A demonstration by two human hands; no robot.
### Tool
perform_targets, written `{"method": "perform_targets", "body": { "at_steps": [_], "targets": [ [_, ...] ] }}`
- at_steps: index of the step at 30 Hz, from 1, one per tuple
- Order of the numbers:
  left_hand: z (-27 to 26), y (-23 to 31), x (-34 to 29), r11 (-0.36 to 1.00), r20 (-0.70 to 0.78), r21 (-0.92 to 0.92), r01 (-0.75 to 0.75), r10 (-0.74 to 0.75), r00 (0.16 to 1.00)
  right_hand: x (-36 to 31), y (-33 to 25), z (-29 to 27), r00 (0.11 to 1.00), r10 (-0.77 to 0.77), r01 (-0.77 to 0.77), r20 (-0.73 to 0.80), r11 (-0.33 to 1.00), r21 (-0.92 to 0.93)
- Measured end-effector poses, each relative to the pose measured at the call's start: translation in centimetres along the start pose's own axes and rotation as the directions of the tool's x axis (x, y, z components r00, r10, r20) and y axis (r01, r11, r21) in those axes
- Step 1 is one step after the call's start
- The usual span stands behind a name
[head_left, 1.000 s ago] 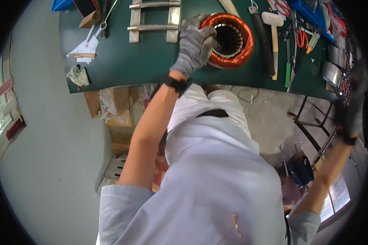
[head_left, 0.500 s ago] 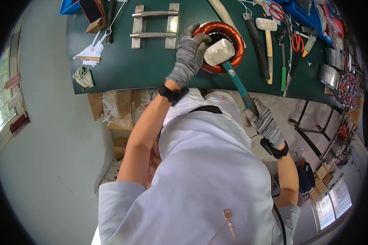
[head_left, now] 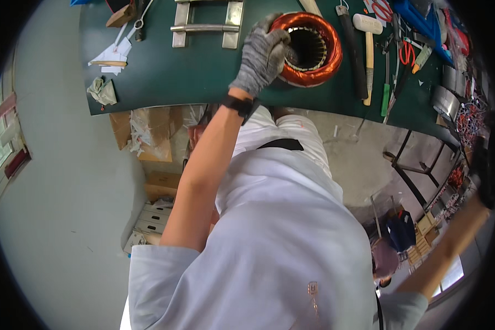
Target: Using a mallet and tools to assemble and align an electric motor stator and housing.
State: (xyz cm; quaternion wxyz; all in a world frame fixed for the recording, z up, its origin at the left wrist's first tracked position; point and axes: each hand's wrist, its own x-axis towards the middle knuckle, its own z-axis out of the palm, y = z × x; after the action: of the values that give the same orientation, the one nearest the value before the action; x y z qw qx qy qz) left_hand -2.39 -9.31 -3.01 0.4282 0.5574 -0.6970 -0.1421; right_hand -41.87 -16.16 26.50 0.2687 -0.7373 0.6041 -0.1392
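Observation:
A ring-shaped motor stator with copper windings (head_left: 331, 52) sits on the green table, its slotted bore facing up. My left hand (head_left: 263, 59), in a grey knit glove, grips the left side of its winding, with the fingers bent over the rim by the bore. My right arm reaches far out to the right. There, at the dark picture rim, my right hand (head_left: 481, 157) is smeared and in shadow, so its fingers and anything in them do not show.
A metal frame with crossbars (head_left: 205, 27) lies left of the stator. To its right are a dark rod (head_left: 353, 52), a white-headed mallet (head_left: 369, 55), a green-handled tool (head_left: 385, 99) and red scissors (head_left: 406, 53). A crumpled cloth (head_left: 103, 91) lies near the table's left corner.
My right hand has swung from beside my waist to the far right rim. The teal-handled mallet it held over the stator is out of sight. My left hand stays at the stator.

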Motion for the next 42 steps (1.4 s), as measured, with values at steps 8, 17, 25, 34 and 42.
{"method": "perform_targets", "body": {
  "at_steps": [8,17,25,34,42],
  "targets": [
    [-0.6,-0.2,2.1,0.988,0.159,-0.129,0.086,-0.065,0.985,0.7,-7.6,8.8,0.840,0.041,0.045,0.541,0.988,-0.145],
    [0.6,0.7,1.1,0.922,0.121,-0.325,0.210,-0.180,0.976,-2.2,1.9,6.5,0.770,-0.333,0.586,0.544,0.031,-0.810],
    [-0.8,1.5,-1.8,0.964,0.029,-0.160,0.211,-0.209,0.977,4.3,-5.1,3.6,0.980,-0.083,0.075,0.183,0.996,0.048],
    [-1.4,-0.9,1.0,0.989,0.195,-0.138,0.058,-0.030,0.980,-0.6,-2.9,12.3,0.656,-0.216,0.712,0.724,0.497,-0.497],
    [0.1,0.1,0.9,0.973,0.103,-0.233,0.004,0.021,0.994,-3.9,3.3,7.3,0.984,-0.175,0.131,0.011,0.686,-0.716]
  ]
}}
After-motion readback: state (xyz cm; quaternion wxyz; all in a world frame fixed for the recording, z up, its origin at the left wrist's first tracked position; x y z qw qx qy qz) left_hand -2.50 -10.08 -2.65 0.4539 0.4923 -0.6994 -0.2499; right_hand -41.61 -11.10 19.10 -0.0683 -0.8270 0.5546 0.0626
